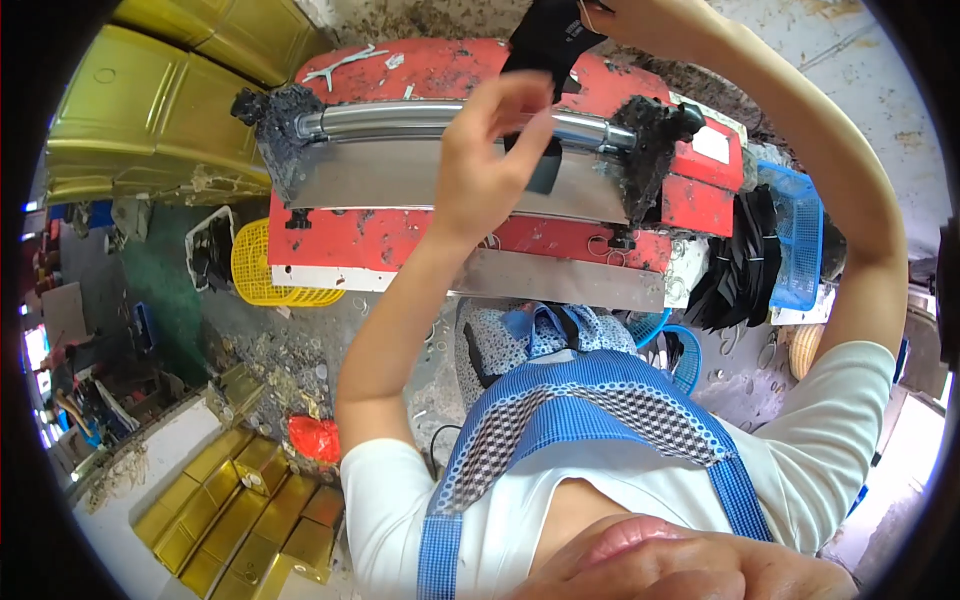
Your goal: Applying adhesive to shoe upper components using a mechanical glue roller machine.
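My left hand [485, 165] is raised over a red machine, in front of its shiny steel roller [400, 117]. Its thumb and fingers are apart, and the fingertips are slightly blurred near the black material. Below the thumb, a black flat piece [543, 175] lies against the machine's metal plate [370, 178]. At the top edge, my right hand [650, 22] grips black flat pieces [548, 38] with small pale print, which hang down toward the roller. A thin pale band shows beside its fingers. Part of that hand is cut off by the picture's rim.
Dark, crusted brackets hold the roller's ends. Bundled black strips [738, 262] hang at the right by a blue basket [797, 235]. A yellow basket [255, 262] stands left of the machine. Gold tins [120, 100] are stacked at left. Rubber bands lie scattered about.
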### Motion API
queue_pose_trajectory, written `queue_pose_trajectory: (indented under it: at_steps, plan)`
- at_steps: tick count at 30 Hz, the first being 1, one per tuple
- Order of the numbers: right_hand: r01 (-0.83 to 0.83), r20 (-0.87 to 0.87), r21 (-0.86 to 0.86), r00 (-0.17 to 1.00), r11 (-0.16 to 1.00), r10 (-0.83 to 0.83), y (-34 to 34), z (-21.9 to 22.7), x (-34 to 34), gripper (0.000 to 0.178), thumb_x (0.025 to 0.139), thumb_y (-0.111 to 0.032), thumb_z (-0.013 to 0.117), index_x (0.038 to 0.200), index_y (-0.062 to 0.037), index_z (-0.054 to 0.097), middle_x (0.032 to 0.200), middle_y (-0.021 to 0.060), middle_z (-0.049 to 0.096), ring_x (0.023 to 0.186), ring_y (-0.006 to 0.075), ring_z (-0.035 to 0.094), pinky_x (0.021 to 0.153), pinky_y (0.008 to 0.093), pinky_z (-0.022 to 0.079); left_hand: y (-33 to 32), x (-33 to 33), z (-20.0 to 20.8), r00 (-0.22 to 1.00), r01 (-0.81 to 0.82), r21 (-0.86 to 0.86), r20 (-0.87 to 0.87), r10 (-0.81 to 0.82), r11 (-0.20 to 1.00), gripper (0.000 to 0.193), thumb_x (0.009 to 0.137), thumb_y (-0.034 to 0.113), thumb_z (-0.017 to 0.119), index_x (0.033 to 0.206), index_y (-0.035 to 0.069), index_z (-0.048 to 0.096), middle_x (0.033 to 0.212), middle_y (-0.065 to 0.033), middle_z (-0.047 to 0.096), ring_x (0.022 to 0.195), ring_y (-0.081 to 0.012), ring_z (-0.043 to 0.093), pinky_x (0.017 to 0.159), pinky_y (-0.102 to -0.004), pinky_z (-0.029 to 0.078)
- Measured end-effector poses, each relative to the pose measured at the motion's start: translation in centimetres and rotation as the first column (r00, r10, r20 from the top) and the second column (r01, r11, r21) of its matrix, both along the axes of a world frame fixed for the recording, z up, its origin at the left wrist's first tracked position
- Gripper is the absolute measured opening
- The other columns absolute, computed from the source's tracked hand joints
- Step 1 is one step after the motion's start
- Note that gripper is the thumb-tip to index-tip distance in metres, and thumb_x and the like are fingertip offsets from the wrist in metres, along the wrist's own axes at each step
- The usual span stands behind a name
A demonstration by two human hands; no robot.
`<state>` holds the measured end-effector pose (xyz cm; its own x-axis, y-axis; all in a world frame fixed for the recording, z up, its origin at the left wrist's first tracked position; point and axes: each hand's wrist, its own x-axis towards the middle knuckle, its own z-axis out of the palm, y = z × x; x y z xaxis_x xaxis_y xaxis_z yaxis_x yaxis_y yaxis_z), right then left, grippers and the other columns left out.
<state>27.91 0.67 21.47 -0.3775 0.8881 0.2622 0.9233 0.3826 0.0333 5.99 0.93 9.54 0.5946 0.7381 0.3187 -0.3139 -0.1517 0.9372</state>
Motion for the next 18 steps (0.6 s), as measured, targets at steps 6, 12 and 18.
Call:
queue_pose_trajectory:
  at_steps: [6, 12, 18]
  plan:
    - [0.262, -0.165, 0.057, 0.954, 0.964, -0.249, -6.6, 7.5, -6.2, 0.025, 0.072, -0.005, 0.062, 0.096, -0.0002, 0.057, 0.077, 0.0163, 0.063, 0.074, 0.0371, 0.063, 0.061, 0.0409, 0.049, -0.7, 5.5, 8.2, 0.96, 0.161, 0.178, 0.198, -0.195, 0.971, 0.015, 0.094, 0.003, 0.058, 0.109, 0.001, 0.059, 0.105, -0.0054, 0.062, 0.098, -0.0099, 0.059, 0.087, -0.024, 0.048]
    - [0.244, -0.353, 0.226, 0.923, 0.943, -0.154, -15.2, 8.7, -3.0, 0.026, 0.076, -0.003, 0.062, 0.101, 0.0041, 0.063, 0.07, 0.0091, 0.064, 0.068, 0.0247, 0.064, 0.062, 0.0328, 0.05, 1.0, 5.7, 8.4, 0.843, 0.443, -0.263, 0.446, -0.299, 0.857, 0.019, 0.093, 0.018, 0.058, 0.104, 0.003, 0.059, 0.08, 0.0004, 0.055, 0.081, -0.0143, 0.059, 0.072, -0.0256, 0.05]
    - [0.556, -0.855, 0.043, 0.451, 0.83, -0.257, -25.3, 5.1, -4.2, 0.013, 0.08, -0.007, 0.065, 0.091, 0.0002, 0.065, 0.076, 0.0007, 0.062, 0.063, 0.0085, 0.058, 0.056, 0.0235, 0.045, -0.3, 5.8, -1.6, 0.458, 0.887, -0.318, 0.522, -0.719, 0.335, 0.037, 0.097, 0.033, 0.049, 0.109, 0.0, 0.059, 0.105, -0.0109, 0.064, 0.091, -0.0217, 0.064, 0.072, -0.0301, 0.054]
